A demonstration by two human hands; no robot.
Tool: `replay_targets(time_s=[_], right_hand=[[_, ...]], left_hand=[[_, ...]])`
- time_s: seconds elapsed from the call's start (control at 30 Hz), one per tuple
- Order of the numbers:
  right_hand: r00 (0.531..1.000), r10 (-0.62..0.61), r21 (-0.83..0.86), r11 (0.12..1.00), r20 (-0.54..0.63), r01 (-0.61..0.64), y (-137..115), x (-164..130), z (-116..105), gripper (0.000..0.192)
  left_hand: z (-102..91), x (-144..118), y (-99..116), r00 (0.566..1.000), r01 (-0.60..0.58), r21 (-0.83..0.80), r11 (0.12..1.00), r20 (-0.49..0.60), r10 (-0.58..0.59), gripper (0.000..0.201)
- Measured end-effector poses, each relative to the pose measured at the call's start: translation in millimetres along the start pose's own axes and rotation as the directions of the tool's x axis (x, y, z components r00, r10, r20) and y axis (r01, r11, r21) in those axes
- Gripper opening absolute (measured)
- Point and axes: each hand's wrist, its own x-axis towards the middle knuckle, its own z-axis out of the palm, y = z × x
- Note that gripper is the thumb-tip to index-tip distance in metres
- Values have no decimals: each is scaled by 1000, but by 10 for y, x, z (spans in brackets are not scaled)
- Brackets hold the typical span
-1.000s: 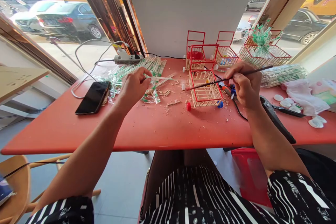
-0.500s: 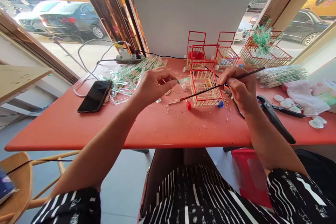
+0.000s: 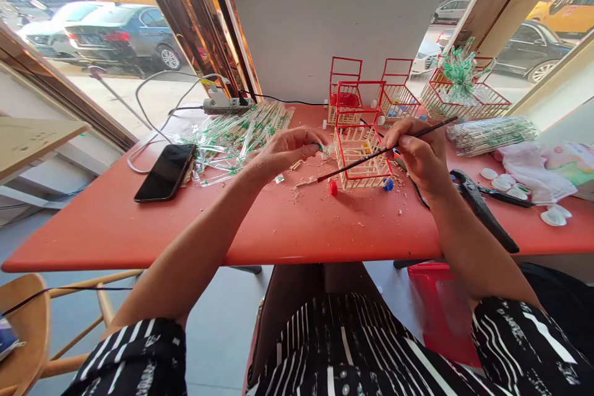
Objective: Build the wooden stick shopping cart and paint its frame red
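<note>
My right hand (image 3: pixel 415 151) is closed around a thin dark paintbrush (image 3: pixel 355 164). Its tip points down and left, close to the tabletop, and its handle crosses in front of a small shopping cart (image 3: pixel 364 182) made of wooden sticks. That cart has red-painted edges, a red handle frame, and a red and a blue cap as front wheels. Left of the cart, my left hand (image 3: pixel 294 147) pinches a small green and clear plastic piece (image 3: pixel 320 147) between thumb and fingers; its exact kind is unclear. Wood crumbs lie around the cart.
Behind stand more stick carts (image 3: pixel 399 99). Clear wrappers (image 3: pixel 236 136) and a phone (image 3: pixel 166 172) lie left, near a power strip (image 3: pixel 227 105). On the right are wrapped chopsticks (image 3: pixel 492 135), white caps (image 3: pixel 554 215), and a black-handled tool (image 3: pixel 485 210). A red table (image 3: pixel 278 229) carries everything.
My left hand has moved slightly right, closer to the cart, with the green and clear piece. The right hand holds the paintbrush almost still. The whole view has shifted a little.
</note>
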Motion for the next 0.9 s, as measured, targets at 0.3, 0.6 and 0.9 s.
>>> replay_targets(time_s=[0.3, 0.6, 0.9], right_hand=[[994, 90, 114, 989, 61, -96, -137, 254, 177, 17], [989, 127, 146, 983, -76, -115, -96, 368, 201, 27], [977, 151, 143, 981, -147, -130, 1, 332, 152, 16]], left_hand=[[15, -7, 14, 993, 112, -269, 957, 54, -101, 14], [173, -9, -66, 967, 252, -582, 773, 169, -188, 17], [177, -59, -48, 946, 290, -666, 688, 90, -312, 17]])
